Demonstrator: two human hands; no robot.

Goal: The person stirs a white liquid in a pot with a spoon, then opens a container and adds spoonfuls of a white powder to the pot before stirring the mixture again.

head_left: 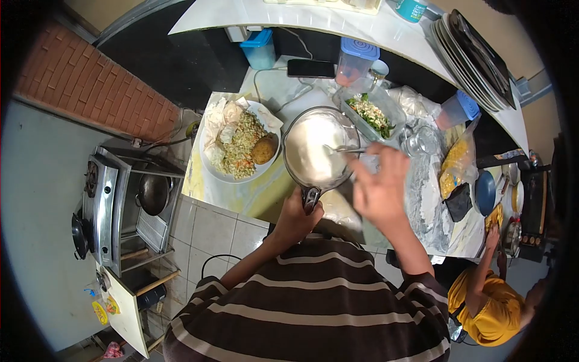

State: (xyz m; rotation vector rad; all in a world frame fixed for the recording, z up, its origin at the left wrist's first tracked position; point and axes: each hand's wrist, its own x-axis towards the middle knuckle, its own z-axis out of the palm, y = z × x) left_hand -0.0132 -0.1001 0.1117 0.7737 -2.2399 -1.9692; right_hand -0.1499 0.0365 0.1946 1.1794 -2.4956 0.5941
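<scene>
My left hand (295,216) is wrapped round the black handle of a saucepan (286,158) at the counter's front edge. A thick white batter-like mixture (310,145) fills much of the pan. From the right, my right hand (381,184) grips a metal spoon (350,149), whose tip lies in the white mixture. Left of the pan is a white plate (226,177) bearing a chopped vegetable mix (244,142), a round brown fried piece (265,149) and pale crumpled wrappers (223,123). A clear container (395,111) with greens and chopped bits stands just behind the pan to the right.
A phone (310,68) and lidded tubs (357,60) line the back. To the right are a glass bowl (424,142), a bag of yellow pieces (455,163) and a blue pan (485,192). A stove (104,208) stands left. A person in yellow (491,304) works at right.
</scene>
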